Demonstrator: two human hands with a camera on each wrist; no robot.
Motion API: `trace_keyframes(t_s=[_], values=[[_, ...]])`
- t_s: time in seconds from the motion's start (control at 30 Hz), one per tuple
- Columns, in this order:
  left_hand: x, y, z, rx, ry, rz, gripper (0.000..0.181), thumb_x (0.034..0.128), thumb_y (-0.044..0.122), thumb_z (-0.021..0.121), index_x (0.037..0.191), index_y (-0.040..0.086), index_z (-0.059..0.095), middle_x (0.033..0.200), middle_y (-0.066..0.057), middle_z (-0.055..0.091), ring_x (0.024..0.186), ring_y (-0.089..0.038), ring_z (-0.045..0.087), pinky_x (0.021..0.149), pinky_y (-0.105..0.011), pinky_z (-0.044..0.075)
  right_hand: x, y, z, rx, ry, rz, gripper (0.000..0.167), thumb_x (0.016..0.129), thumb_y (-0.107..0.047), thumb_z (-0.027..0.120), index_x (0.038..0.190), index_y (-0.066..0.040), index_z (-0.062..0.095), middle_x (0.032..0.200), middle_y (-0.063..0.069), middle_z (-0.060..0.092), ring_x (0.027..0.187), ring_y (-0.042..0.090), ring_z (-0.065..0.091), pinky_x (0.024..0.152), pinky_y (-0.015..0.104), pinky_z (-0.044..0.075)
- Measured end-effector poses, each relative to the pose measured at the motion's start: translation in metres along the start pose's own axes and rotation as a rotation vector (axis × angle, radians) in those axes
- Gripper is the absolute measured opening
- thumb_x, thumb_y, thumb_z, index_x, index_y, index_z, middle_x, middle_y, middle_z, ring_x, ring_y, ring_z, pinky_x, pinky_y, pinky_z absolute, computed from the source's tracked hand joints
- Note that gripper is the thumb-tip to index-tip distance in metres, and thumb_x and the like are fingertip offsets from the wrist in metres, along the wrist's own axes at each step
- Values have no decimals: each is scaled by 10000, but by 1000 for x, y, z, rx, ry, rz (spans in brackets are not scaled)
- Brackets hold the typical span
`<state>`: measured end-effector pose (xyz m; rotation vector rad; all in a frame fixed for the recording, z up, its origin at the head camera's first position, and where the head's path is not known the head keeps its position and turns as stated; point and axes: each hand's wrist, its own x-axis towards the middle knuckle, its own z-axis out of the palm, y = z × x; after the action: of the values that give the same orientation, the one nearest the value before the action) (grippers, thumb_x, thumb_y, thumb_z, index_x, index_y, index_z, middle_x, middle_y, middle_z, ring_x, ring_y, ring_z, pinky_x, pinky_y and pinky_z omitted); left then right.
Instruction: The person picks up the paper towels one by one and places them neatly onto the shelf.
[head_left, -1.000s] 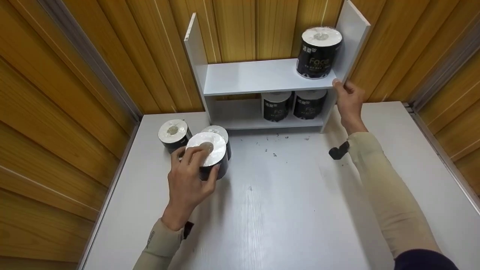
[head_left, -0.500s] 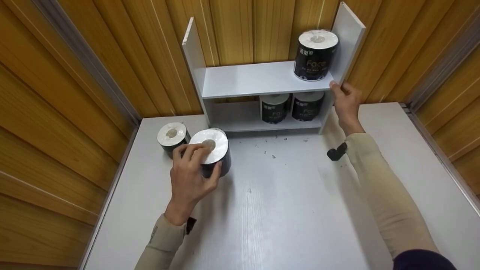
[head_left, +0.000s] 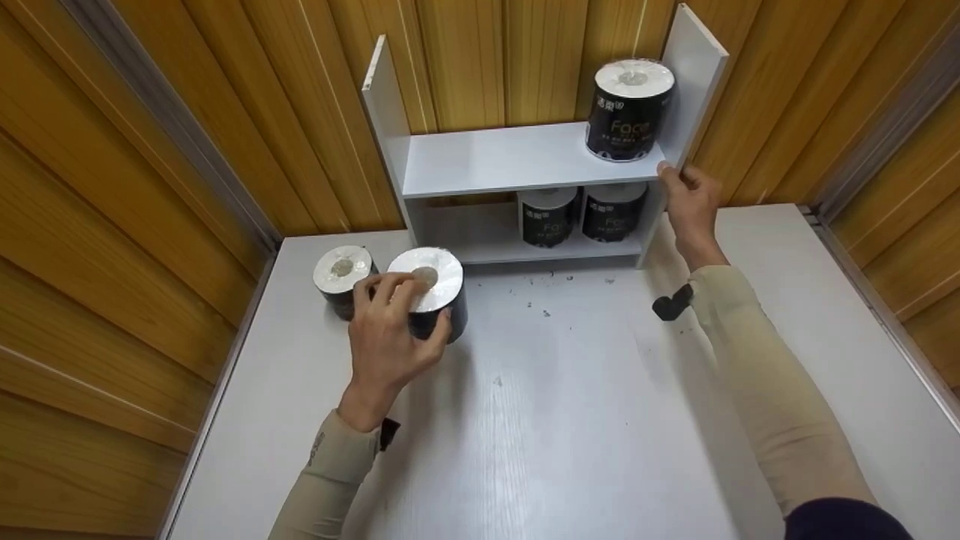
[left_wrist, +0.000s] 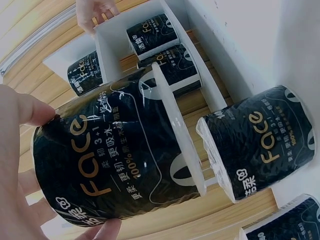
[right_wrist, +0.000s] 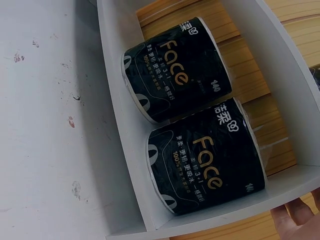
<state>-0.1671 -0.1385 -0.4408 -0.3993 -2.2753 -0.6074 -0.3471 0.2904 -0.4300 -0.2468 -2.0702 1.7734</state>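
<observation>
My left hand [head_left: 386, 337] grips a toilet paper roll [head_left: 448, 281] in black wrapping, fingertips on its white top and thumb at its side. The left wrist view shows this held roll [left_wrist: 115, 155] raised, apart from a second roll [left_wrist: 265, 145] on the table, which the head view hides behind it. Another roll [head_left: 345, 271] stands at the left. My right hand [head_left: 691, 206] holds the right side panel of a white two-tier shelf [head_left: 487, 159], thumb near the middle board's front edge. One roll [head_left: 628, 120] is on the upper board; two rolls [right_wrist: 175, 70] stand side by side below.
The shelf stands at the back of a white table [head_left: 540, 420], against a wood-panelled wall [head_left: 469, 60]. Small dark specks [head_left: 546, 313] lie on the tabletop before the shelf. Panelled walls also close in the left and right sides.
My left hand has moved the gripped roll slightly away from me and to the right, covering the roll behind it. My right hand keeps its hold on the shelf panel.
</observation>
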Motion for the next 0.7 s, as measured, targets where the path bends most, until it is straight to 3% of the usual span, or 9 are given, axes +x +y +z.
trace_keyframes(t_s=[0.23, 0.53, 0.7], values=[[6, 1, 4, -7, -7, -9, 316, 843, 366, 775, 1039, 119, 743, 1137, -89, 715, 1148, -427, 572, 929, -559, 532, -3, -2, 1, -2, 1, -5, 293, 1052, -415, 657, 1099, -146, 763, 917, -112, 611, 910, 100, 515, 765, 260, 454], [10, 2, 9, -10, -13, -5, 328, 844, 370, 782, 1055, 121, 746, 1131, -82, 720, 1141, -422, 579, 898, -563, 542, -2, -1, 1, 16, 2, -10, 289, 1048, -384, 675, 844, -181, 657, 727, -110, 487, 722, 81, 477, 605, 214, 457], [14, 5, 12, -13, -12, 8, 333, 844, 379, 787, 1053, 123, 747, 1121, -80, 721, 1129, -424, 587, 897, -559, 545, -1, -2, 1, 17, 7, -6, 250, 1043, -378, 678, 943, -161, 752, 771, -137, 592, 734, 75, 497, 593, 204, 443]])
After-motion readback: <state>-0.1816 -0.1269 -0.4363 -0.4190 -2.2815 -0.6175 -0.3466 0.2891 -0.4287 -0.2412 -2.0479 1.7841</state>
